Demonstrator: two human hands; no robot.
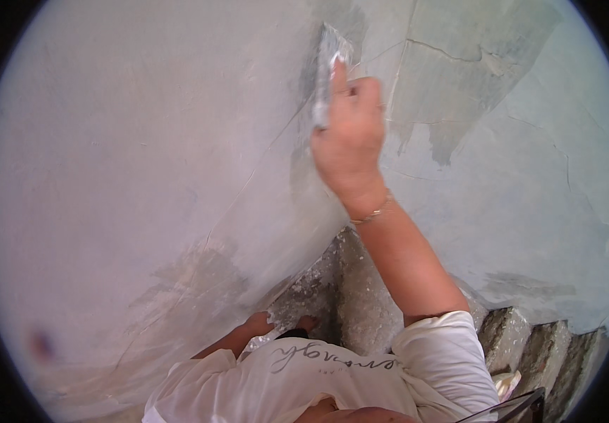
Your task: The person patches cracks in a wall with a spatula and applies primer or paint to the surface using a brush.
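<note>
Gripping: from where I stand, the person's bare right hand [352,137] is closed around a flat, silver-grey scraper [324,83], one finger lying straight along it.
Scraper: it is up high, against or very near the pale, grey-white plaster wall [142,148]. It looks long and thin from here, with shiny bits and white smears. It is blurry, so I can't tell how much of its edge touches.
Wall: mostly smooth, with thin, wiggly cracks like hairs.
Big patch: a darker grey, flat patch [452,95] is to the right of the scraper, with a ragged bottom edge and a raised crack across its top.
Low patch: a brown-grey, cloudy patch [202,278] is down on the left, with soft edges.
Left hand: the bare left hand [258,324] is low down, near the white cloth T-shirt [248,384]. It is well apart from the right one. I can't tell if it holds anything.
Wrist: a thin, gold-coloured bracelet [373,213] goes around the right one.
T-shirt: soft and wrinkly, with dark, curly writing.
Steps: rough, grey, stony steps [505,331] are on the lower right, bumpy and dotted with white.
</note>
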